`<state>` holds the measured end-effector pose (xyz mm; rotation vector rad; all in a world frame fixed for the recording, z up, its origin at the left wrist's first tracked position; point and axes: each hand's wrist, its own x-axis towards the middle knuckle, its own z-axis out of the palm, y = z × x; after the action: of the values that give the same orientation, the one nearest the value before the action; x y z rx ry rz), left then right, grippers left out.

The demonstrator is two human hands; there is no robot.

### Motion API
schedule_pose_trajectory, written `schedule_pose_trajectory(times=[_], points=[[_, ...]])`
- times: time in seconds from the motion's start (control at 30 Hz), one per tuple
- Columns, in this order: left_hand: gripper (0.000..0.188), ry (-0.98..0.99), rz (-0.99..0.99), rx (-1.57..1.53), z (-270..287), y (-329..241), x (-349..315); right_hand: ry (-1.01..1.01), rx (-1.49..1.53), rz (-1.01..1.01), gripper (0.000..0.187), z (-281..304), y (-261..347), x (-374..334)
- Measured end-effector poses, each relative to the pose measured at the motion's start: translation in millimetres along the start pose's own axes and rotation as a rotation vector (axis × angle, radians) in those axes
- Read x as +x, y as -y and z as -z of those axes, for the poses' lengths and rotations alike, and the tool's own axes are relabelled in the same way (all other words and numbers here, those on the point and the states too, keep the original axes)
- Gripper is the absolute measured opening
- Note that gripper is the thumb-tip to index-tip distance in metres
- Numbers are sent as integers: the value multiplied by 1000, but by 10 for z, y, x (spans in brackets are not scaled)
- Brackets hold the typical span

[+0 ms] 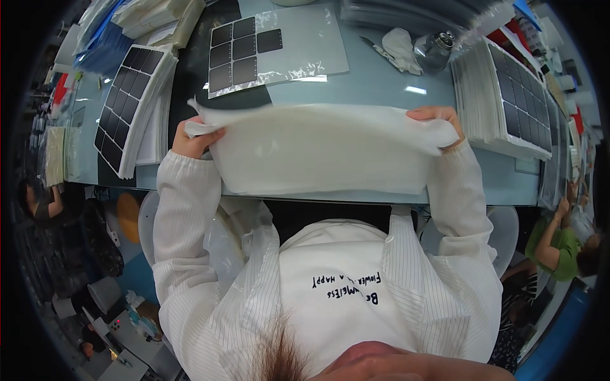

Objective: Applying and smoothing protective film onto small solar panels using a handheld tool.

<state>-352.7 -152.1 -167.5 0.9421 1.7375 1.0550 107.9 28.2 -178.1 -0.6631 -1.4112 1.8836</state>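
Observation:
A thin white, slightly see-through sheet (318,152) stretches between my two hands above the near part of the table, its upper edge sagging and lightly creased. My left hand (196,138) is closed on its left end, where a corner curls up past the fingers. At the other end my right hand (440,120) grips the sheet, with the loose corner folding over the wrist. Just beyond lies a white backing sheet (305,57) with several black square stickers (244,54) on its left half.
A stack of black-and-white sticker sheets (130,95) is on the left, and a thicker stack (483,95) on the right. A clear jar with a metal top (435,51) stands beside crumpled tissue (400,51) at the back. Plastic-wrapped piles (419,16) line the far edge.

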Motion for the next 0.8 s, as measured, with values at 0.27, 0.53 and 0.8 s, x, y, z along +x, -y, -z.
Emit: schedule_pose_trajectory(times=[0.27, 0.53, 0.8], points=[[23, 106, 31, -81, -56, 94, -9, -38, -57, -199, 21, 111, -33, -76], [79, 235, -11, -277, -137, 112, -73, -404, -124, -237, 42, -53, -29, -14], [62, 95, 56, -117, -409, -19, -149, -52, -153, -396, 69, 41, 96, -17]])
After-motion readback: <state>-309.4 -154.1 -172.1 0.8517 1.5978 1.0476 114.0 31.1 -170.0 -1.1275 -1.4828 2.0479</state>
